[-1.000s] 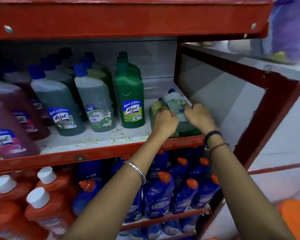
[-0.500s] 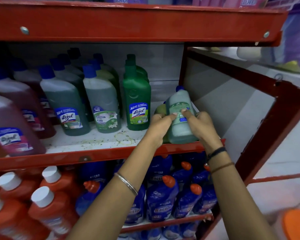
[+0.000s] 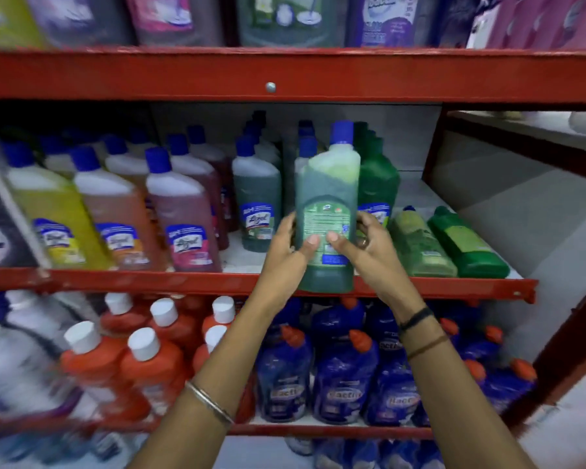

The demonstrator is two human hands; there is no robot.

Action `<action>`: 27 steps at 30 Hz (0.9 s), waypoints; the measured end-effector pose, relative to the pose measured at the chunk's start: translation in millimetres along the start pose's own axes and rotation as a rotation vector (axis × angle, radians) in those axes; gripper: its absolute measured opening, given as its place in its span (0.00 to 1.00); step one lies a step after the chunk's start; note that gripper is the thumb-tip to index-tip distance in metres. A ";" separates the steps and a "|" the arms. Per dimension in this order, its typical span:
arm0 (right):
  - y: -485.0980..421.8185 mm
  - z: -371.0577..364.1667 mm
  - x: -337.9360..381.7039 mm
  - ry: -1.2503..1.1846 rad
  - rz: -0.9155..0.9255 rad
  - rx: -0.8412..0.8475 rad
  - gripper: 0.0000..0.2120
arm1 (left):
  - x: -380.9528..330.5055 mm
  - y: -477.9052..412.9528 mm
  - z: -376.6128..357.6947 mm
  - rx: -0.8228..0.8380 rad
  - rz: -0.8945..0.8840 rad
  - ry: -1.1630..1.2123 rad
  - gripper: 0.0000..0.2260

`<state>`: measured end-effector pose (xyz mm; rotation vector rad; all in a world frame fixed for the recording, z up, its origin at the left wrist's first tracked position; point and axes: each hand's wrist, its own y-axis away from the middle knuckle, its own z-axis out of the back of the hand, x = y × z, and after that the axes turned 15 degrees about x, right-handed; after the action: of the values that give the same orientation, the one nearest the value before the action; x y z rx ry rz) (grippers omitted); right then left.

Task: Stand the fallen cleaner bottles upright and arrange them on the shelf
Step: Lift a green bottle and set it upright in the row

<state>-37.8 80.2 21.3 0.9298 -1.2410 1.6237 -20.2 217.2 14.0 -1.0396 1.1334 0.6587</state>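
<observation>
Cleaner bottle (image 3: 327, 211) — green liquid, blue cap, back label toward the camera — is held upright in front of the middle shelf (image 3: 217, 282), its base level with the red front edge and not seen to rest on the board. All positions below are taken from this held bottle.

Far to its left stand upright rows: yellow bottles (image 3: 53, 214), then amber (image 3: 115, 218), then pink-red (image 3: 183, 214), all blue-capped. Just to its left stands a grey-green bottle (image 3: 256, 201), upright.

Left hand (image 3: 285, 258) grips the held bottle's left side, fingers wrapped behind it, thumb pressed flat on the label. Right hand (image 3: 369, 252) grips the right side likewise, thumb on the label, fingers curled round the edge. The two thumbs lie close together, apart by a narrow gap.

Directly behind and to the right stands a dark green bottle (image 3: 378, 184), upright. Further right, two bottles lie on their sides on the shelf board — an olive-green bottle (image 3: 420, 245) and, touching it, an opaque green bottle (image 3: 467, 245), caps pointing to the back.
</observation>
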 end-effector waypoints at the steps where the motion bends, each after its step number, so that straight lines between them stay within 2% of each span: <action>1: -8.0 -11.9 2.4 0.020 0.011 0.025 0.20 | 1.4 2.0 14.0 -0.031 -0.013 -0.049 0.20; 6: -45.5 -56.2 -5.2 0.133 -0.006 0.105 0.23 | 23.9 2.4 64.1 -0.169 -0.030 -0.307 0.26; 9: -60.1 -71.4 -16.3 0.142 -0.026 0.128 0.24 | 33.5 1.5 79.3 -0.220 -0.017 -0.376 0.27; 15: -67.3 -81.6 -30.2 0.182 -0.068 0.129 0.27 | 45.4 -2.9 90.8 -0.211 0.008 -0.408 0.26; 18: -63.3 -85.9 -40.8 0.247 -0.088 0.051 0.29 | 51.7 -0.2 91.4 -0.196 -0.002 -0.424 0.26; 21: -63.6 -83.3 -37.2 0.303 -0.115 -0.056 0.27 | 56.2 -1.2 88.9 -0.247 -0.014 -0.373 0.25; 24: -61.5 -82.7 -28.6 0.260 -0.121 -0.059 0.25 | 60.0 6.5 84.9 -0.312 -0.033 -0.280 0.22; 27: -64.0 -90.5 -16.5 0.333 -0.135 0.001 0.38 | 55.4 20.1 78.6 -0.361 -0.108 -0.340 0.18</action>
<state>22.9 173.2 6.7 0.6923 -0.9293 1.5945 12.3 292.9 -39.5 -1.2275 0.6707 0.9360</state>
